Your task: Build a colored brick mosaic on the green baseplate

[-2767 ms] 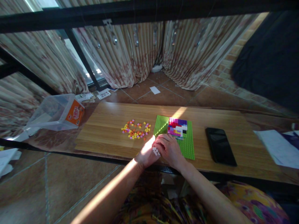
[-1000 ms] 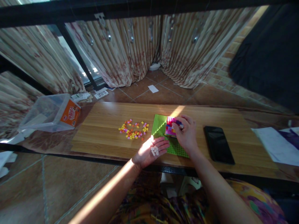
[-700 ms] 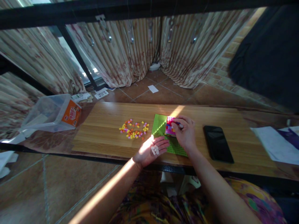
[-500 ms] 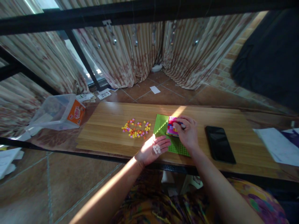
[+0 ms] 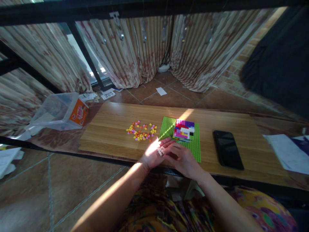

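Observation:
My left hand (image 5: 152, 153) lies palm up with its fingers stretched out, cupping several small white building bricks (image 5: 160, 151). Over that palm, my right hand (image 5: 183, 158) pinches at the white bricks with thumb and forefinger; its fingertips partly cover the brick there. Just beyond both hands, a green studded baseplate (image 5: 196, 145) lies on the table. A layered square of bricks (image 5: 183, 129) in red, pink, purple, white and black sits on it. To the left is a scattered group of small yellow, orange and pink bricks (image 5: 142, 131).
The low wooden table (image 5: 108, 129) carries a black phone (image 5: 227, 149) at right. White papers (image 5: 287, 151) lie past its right end. A clear plastic box (image 5: 58, 111) with an orange label stands by the left end. Curtains (image 5: 135, 58) hang behind.
My right hand has come away from the brick square, moving down and left to the white bricks in my left palm. The square is now uncovered. The view has shifted slightly.

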`<state>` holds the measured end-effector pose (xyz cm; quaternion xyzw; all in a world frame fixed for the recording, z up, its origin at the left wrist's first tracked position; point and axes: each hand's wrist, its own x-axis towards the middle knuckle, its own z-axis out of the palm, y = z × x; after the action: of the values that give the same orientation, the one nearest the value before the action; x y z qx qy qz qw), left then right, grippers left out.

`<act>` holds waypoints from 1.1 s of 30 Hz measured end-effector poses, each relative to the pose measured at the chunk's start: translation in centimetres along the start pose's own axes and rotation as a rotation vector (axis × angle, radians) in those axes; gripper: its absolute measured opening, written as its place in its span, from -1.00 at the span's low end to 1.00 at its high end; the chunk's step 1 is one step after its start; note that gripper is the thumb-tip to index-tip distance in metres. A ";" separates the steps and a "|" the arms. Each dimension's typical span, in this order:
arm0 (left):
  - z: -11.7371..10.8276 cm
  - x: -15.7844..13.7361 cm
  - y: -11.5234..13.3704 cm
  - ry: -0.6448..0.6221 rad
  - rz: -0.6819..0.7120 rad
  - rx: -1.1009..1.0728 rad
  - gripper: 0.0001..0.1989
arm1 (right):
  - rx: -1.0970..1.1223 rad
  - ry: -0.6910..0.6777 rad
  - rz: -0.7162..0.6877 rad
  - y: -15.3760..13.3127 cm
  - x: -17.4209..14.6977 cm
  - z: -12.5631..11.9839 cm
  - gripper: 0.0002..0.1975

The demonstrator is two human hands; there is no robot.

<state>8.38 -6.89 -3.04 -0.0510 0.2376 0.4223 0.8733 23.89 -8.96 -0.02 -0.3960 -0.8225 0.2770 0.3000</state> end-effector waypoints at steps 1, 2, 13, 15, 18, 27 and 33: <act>0.0 -0.1 0.0 -0.005 0.002 -0.001 -0.39 | -0.026 0.004 -0.002 0.1 -0.1 0.3 -0.92; -0.1 -0.2 0.0 -0.010 0.009 -0.003 -0.38 | -0.048 0.009 -0.007 0.3 -0.1 0.5 -0.93; 0.3 0.0 -0.6 0.011 0.076 -0.013 -0.45 | -0.031 0.091 -0.034 0.6 0.5 -0.2 -0.87; 0.4 -0.1 -0.6 0.017 0.064 -0.003 -0.47 | -0.046 0.184 -0.024 1.1 0.8 -1.2 -0.82; 0.6 -0.3 -0.6 0.030 0.035 0.040 -0.45 | -0.107 0.358 0.009 2.4 1.4 -2.9 -0.81; 0.4 -0.4 -0.6 0.034 0.035 0.134 -0.42 | -0.262 0.483 0.041 5.8 3.5 -4.3 -0.82; -0.1 -0.4 -0.6 -0.028 0.036 0.157 -0.47 | -0.309 0.489 0.087 6.6 3.7 -3.3 -0.84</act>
<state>8.62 -7.61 -2.98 0.0279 0.2585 0.4185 0.8702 27.54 -1.71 -1.37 -0.5268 -0.7405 0.0575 0.4133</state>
